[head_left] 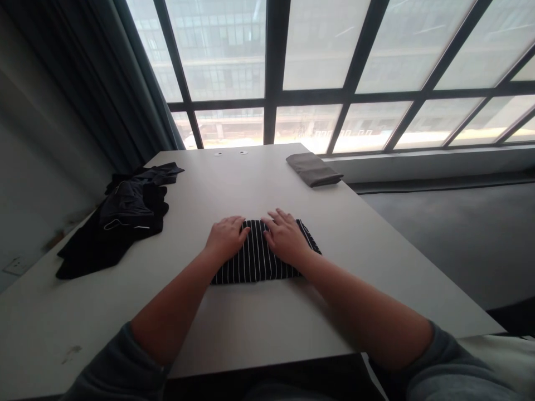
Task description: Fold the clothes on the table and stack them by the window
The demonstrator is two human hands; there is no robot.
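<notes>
A black cloth garment with white stripes (257, 259), folded into a flat rectangle, lies on the white table in front of me. My left hand (227, 236) rests on its left side, palm down, with the thumb apart from the fingers. On its right part lies my right hand (286, 236), flat with the fingers spread. Both hands touch the cloth from above and grip nothing. The garment's exact kind cannot be made out in this fold.
Dark crumpled clothes (129, 209) lie in a heap along the left side of the white table (376, 295). A folded grey-brown cloth (313, 169) sits near the far right edge. Behind the table stand large windows (317, 44) and a dark curtain (112, 72).
</notes>
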